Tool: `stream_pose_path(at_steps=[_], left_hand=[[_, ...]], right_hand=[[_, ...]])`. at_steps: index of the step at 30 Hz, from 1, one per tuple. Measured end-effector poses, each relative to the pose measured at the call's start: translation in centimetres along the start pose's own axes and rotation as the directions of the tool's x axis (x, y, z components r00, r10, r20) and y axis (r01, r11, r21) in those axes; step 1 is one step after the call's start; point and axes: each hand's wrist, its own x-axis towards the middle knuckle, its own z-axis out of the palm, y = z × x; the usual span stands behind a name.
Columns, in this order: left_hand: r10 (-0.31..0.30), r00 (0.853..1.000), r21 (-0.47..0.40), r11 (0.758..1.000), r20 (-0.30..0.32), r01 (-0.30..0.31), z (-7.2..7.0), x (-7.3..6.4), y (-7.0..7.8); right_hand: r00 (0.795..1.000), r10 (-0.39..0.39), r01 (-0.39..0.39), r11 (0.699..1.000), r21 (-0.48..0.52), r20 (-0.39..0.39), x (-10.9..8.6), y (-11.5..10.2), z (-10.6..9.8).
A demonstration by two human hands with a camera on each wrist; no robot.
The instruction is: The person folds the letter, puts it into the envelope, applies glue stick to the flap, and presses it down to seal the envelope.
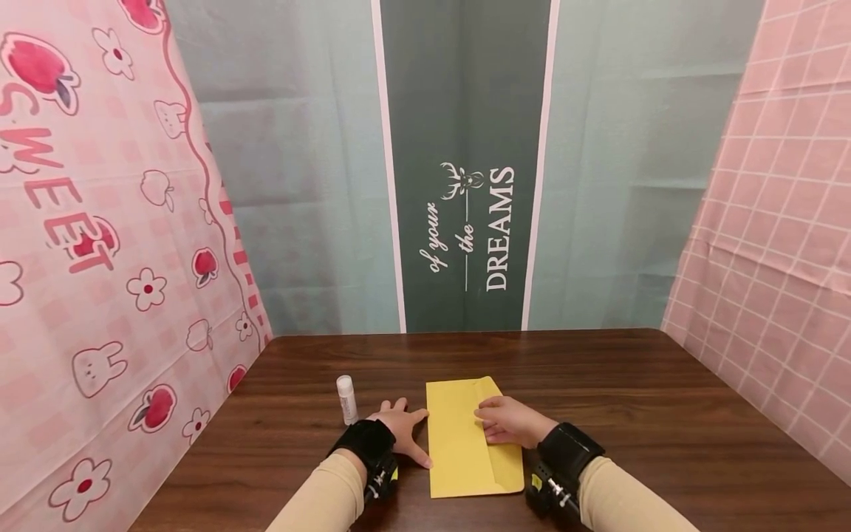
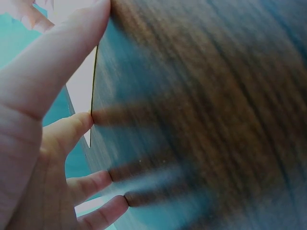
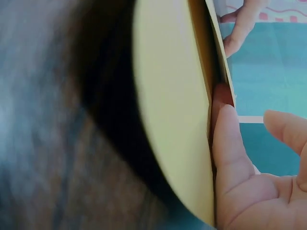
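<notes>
A yellow envelope [image 1: 459, 443] lies on the table in the head view, its flap [image 1: 508, 469] folded out on the right. My left hand [image 1: 402, 428] is spread flat on the tabletop; its thumb and index fingertip touch the envelope's left edge. On the other side, my right hand [image 1: 510, 421] has its fingers bent at the envelope's mouth. The right wrist view shows the opening gaping beside the flap [image 3: 168, 96], with one fingertip inside it and another digit at the panel's edge. The envelope's inside is mostly dark.
A white glue stick [image 1: 347, 399] stands upright on the brown wooden table [image 1: 598, 377], just beyond the left hand. Pink printed cloth [image 1: 120, 295] hangs on the left, pink checked cloth [image 1: 784, 222] on the right, and a green curtain [image 1: 319, 185] behind the table.
</notes>
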Motion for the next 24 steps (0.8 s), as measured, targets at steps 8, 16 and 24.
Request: stream_pose_path(at_steps=[8,16,24], left_hand=[[-0.004,1.000,-0.003,1.000,0.002,0.004,-0.21,-0.19,0.09],[-0.003,1.000,-0.004,1.000,-0.006,0.003,-0.01,0.00,0.01],[-0.002,1.000,-0.010,1.000,0.002,0.002,-0.08,0.04,-0.05]], right_hand=[[1.000,0.005,-0.005,1.000,0.016,0.003,0.20,0.03,0.05],[0.999,0.018,-0.018,1.000,0.010,-0.031,0.32,0.10,0.25],[0.999,0.014,-0.015,1.000,-0.006,-0.032,0.18,-0.09,0.46]])
